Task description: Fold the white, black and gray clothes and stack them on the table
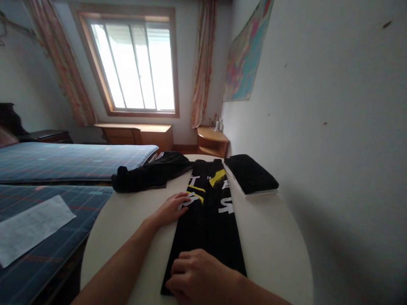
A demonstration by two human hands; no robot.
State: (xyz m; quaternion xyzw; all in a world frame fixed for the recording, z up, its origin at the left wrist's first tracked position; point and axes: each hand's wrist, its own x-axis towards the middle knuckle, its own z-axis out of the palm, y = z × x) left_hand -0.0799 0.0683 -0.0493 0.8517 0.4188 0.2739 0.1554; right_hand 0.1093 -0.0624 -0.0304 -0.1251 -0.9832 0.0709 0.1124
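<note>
A black garment (207, 231) with white lettering and yellow patches lies on a round white table (270, 237), folded into a long strip that points away from me. My left hand (173, 207) rests on its left edge about halfway along, fingers stretched out over the print. Over the near end of the strip, my right hand (197, 273) has its fingers curled down onto the cloth by the lower left part. Its fingertips are partly hidden behind the knuckles.
Crumpled black clothing (149, 171) lies at the table's far left. A folded black cloth (252, 173) sits on something white at the far right. Left of the table is a plaid mattress (85, 207) bearing a paper sheet (36, 226). The wall (343, 161) runs along the right.
</note>
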